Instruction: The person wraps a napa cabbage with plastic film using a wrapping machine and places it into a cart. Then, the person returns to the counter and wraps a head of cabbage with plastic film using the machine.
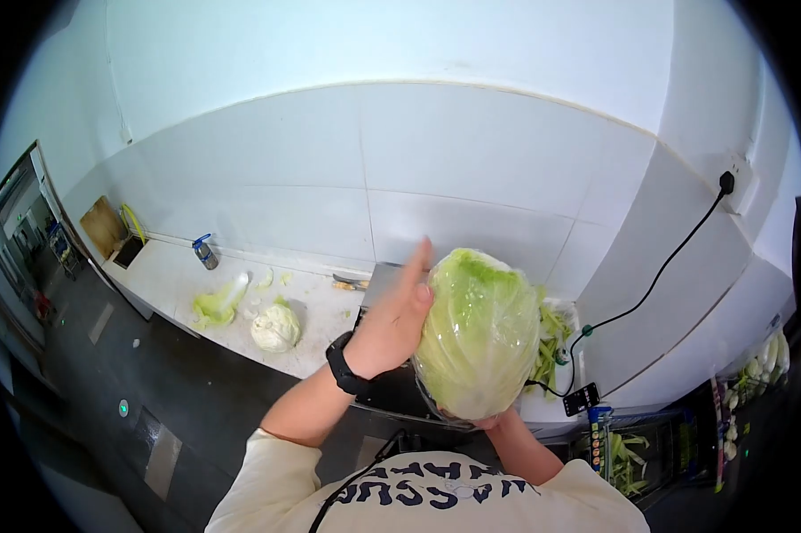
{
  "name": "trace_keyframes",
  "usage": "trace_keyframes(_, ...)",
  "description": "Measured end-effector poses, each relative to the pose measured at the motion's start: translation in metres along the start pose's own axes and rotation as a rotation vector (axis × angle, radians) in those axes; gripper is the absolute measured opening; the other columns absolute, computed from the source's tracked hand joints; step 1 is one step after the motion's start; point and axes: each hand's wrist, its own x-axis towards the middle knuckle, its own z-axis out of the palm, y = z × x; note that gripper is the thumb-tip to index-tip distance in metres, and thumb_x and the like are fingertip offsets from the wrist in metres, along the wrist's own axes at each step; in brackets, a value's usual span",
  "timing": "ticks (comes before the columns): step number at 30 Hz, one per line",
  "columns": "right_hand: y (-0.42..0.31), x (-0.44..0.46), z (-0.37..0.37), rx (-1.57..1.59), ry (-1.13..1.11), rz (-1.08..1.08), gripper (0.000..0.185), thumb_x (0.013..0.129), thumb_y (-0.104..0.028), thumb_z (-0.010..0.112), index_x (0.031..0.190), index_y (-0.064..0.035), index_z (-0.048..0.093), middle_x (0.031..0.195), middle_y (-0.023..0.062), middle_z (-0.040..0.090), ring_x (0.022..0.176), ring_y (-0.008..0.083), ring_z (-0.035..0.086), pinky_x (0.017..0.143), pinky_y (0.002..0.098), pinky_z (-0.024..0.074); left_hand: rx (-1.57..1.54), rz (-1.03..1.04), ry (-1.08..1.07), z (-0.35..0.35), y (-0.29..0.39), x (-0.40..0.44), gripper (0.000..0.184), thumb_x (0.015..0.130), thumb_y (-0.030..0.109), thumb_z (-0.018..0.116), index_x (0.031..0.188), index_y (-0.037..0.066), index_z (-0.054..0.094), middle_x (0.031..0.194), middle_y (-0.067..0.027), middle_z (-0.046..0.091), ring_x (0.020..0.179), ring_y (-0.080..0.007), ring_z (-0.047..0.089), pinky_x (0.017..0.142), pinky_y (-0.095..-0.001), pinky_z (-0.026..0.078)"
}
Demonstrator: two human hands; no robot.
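"Holding what, those two hands?"

"A cabbage (478,338), raised between them. The left hand (392,329) is straight-fingered and unclenched, seemingly resting on its side. The right hand (489,421) is under it, mostly hidden, so I can't tell how it's grasping."

"How far is the wrapping?"

"Film (498,311) covers the side I can see. Whether it's closed underneath, by the right hand, I can't tell."

"Just past the hands?"

"A metal unit (383,282), largely blocked from sight by the cabbage and left hand. What looks like a knife (350,283) lies beyond the left hand."

"Further left?"

"On the counter (174,266), a round cabbage (276,329) with no film visible, then a leaf (216,309), and a bottle (205,252) farther out."

"Right?"

"Trimmings (553,342) beyond the right hand, a phone (582,400), and a cable (646,298) from the socket (735,175) reaching the cabbage's edge in view: the likeliest snag. Past those, a basket (683,444) with leaves (629,462)."
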Motion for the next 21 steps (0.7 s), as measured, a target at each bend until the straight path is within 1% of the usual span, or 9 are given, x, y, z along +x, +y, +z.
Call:
trace_keyframes(1,0.003,0.002,0.001,0.013,0.020,-0.021,0.082,0.094,-0.071,0.039,0.158,-0.0209,0.027,0.160,0.0115,0.034,0.140,0.0357,0.043,0.107,0.0630,0.0417,0.388,0.272,0.223,-0.006,0.019,0.006,0.073,0.096,0.039,0.061,0.149,-0.004,0.034,0.144,-0.0262,0.047,0.133,-0.0439,0.046,0.111,-0.0449,0.037)
trace_keyframes(3,0.010,0.003,-0.004,-0.283,0.093,-0.144,0.083,0.092,-0.071,0.039,0.157,-0.0202,0.029,0.159,0.0109,0.036,0.141,0.0348,0.043,0.111,0.0590,0.0393,0.507,0.445,0.124,-0.019,0.062,0.006,0.064,0.088,0.034,0.072,0.137,0.000,0.048,0.134,-0.0204,0.053,0.122,-0.0403,0.052,0.102,-0.0444,0.043)
trace_keyframes(4,0.013,0.002,-0.006,-0.340,0.123,-0.171,0.084,0.092,-0.071,0.040,0.157,-0.0199,0.029,0.159,0.0107,0.036,0.141,0.0345,0.042,0.112,0.0575,0.0386,0.564,0.529,0.069,-0.022,0.082,0.007,0.060,0.084,0.032,0.077,0.131,0.003,0.055,0.128,-0.0176,0.056,0.117,-0.0385,0.055,0.098,-0.0441,0.046)
trace_keyframes(5,0.016,0.000,-0.008,-0.397,0.156,-0.196,0.084,0.092,-0.071,0.040,0.157,-0.0196,0.029,0.159,0.0105,0.036,0.141,0.0341,0.042,0.113,0.0561,0.0378,0.695,0.630,0.033,-0.015,0.099,0.014,0.043,0.072,0.020,0.085,0.107,0.007,0.064,0.114,-0.0112,0.057,0.102,-0.0322,0.057,0.083,-0.0417,0.049)
trace_keyframes(8,0.013,-0.007,-0.011,-0.313,0.208,-0.155,0.085,0.091,-0.071,0.040,0.157,-0.0189,0.030,0.159,0.0104,0.037,0.142,0.0331,0.042,0.115,0.0532,0.0369,0.674,0.560,-0.140,-0.021,0.102,0.016,0.040,0.070,0.014,0.086,0.103,0.006,0.065,0.111,-0.0107,0.060,0.096,-0.0266,0.058,0.075,-0.0338,0.049)
trace_keyframes(10,0.010,-0.008,-0.013,-0.258,0.235,-0.127,0.085,0.091,-0.071,0.040,0.157,-0.0184,0.030,0.158,0.0103,0.037,0.142,0.0324,0.042,0.116,0.0514,0.0363,0.597,0.501,-0.171,-0.025,0.101,0.016,0.035,0.071,0.011,0.085,0.099,0.006,0.064,0.106,-0.0100,0.060,0.090,-0.0245,0.058,0.072,-0.0327,0.049)
trace_keyframes(13,0.007,-0.013,-0.019,-0.234,0.159,-0.070,0.086,0.090,-0.069,0.043,0.158,-0.0197,0.027,0.161,0.0069,0.032,0.146,0.0296,0.036,0.120,0.0518,0.0298,0.534,0.417,-0.216,-0.028,0.108,0.016,0.028,0.074,0.006,0.082,0.094,0.006,0.063,0.100,-0.0093,0.060,0.084,-0.0227,0.059,0.070,-0.0320,0.049)
trace_keyframes(17,0.011,-0.016,-0.032,-0.222,0.130,-0.136,0.082,0.093,-0.068,0.039,0.157,-0.0158,0.031,0.157,0.0097,0.040,0.140,0.0317,0.045,0.115,0.0517,0.0372,0.579,0.246,-0.210,-0.028,0.132,0.015,0.022,0.077,0.002,0.078,0.092,0.006,0.062,0.098,-0.0091,0.060,0.081,-0.0238,0.060,0.070,-0.0332,0.049)
trace_keyframes(21,0.010,-0.015,-0.030,-0.189,0.175,-0.117,0.079,0.095,-0.065,0.036,0.156,-0.0149,0.032,0.156,0.0100,0.042,0.139,0.0318,0.046,0.115,0.0509,0.0382,0.635,0.325,-0.348,-0.037,0.114,0.021,0.020,0.081,0.001,0.074,0.095,0.004,0.060,0.098,-0.0090,0.060,0.080,-0.0268,0.060,0.071,-0.0341,0.050)
